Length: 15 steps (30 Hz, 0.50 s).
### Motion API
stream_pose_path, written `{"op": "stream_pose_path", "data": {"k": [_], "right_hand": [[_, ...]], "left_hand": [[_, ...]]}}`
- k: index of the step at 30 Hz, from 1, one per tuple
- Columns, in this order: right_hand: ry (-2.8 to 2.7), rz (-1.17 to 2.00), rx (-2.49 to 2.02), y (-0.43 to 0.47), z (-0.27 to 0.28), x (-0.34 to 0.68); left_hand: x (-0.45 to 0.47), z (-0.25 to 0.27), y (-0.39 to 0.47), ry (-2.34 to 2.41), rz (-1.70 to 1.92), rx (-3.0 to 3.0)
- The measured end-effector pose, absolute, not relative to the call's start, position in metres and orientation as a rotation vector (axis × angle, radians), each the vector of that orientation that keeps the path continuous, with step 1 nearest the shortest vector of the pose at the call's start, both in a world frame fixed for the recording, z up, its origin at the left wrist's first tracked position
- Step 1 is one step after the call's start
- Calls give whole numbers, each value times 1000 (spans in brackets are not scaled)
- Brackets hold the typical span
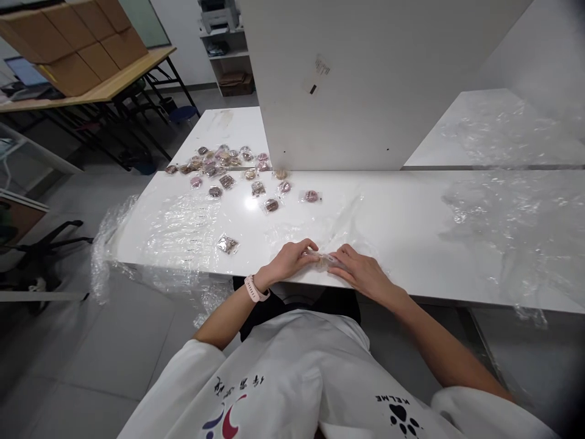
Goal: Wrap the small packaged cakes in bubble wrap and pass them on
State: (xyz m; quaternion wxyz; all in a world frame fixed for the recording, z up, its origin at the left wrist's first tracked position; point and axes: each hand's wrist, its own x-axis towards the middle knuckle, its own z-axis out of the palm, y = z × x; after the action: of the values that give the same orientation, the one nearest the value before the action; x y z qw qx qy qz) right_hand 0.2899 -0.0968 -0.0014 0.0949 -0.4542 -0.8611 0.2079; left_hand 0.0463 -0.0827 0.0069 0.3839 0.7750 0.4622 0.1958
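Near the front edge of the white table, my left hand [290,261] and my right hand [361,271] meet with fingers closed. Between them is a small bunch of clear plastic wrap [325,261], gripped from both sides. Whatever may lie inside it is too small and covered to make out. A clear film sheet [342,228] spreads over the tabletop just beyond my fingers. To the left of my left hand lies a small brown packet [227,244] in clear wrapping. Farther off, a wrapped pink round piece [311,196] and a wrapped brown round piece [271,205] rest on the table.
Several small wrapped pieces [210,167] are heaped at the back left. Bubble wrap [176,235] hangs over the table's left front edge, and more plastic film [516,213] covers the right side. A tall white panel [356,85] stands behind the white table [411,244].
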Motion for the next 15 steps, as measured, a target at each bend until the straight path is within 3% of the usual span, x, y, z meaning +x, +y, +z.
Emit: {"op": "stream_pose_path", "data": {"k": [6, 9, 15], "right_hand": [[-2443, 673, -1632, -93, 1, 297], [-2364, 767, -1738, -79, 2, 295], [-2395, 825, -1682, -78, 4, 297]], "left_hand": [[52, 14, -77, 1472, 271, 2006], [65, 12, -82, 1690, 354, 2290], [74, -9, -103, 1125, 521, 2802]]}}
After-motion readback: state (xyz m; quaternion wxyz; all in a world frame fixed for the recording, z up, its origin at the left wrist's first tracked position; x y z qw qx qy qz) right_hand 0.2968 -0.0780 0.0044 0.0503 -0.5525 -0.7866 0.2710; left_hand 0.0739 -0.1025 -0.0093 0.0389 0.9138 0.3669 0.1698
